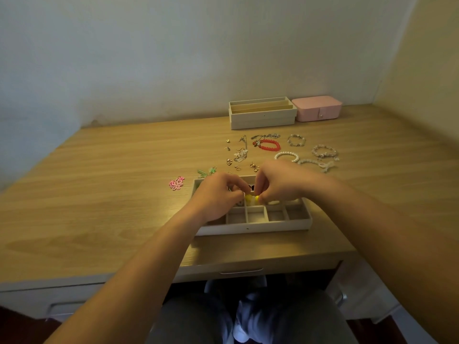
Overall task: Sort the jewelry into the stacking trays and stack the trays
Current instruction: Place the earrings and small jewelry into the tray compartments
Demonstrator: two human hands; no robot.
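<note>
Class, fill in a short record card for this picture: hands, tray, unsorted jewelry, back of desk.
hands: left hand and right hand pinch a small yellow jewelry piece
tray: white divided tray under them, visible front compartments empty
unsorted: red bead bracelet, white pearl bracelet, pink flower ornament on wooden desk
back of desk: stacked white trays beside closed pink jewelry box

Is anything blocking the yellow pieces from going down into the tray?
Nothing visible does. The left hand and right hand pinch the yellow pieces directly over the tray; its near compartments lie open.
</note>
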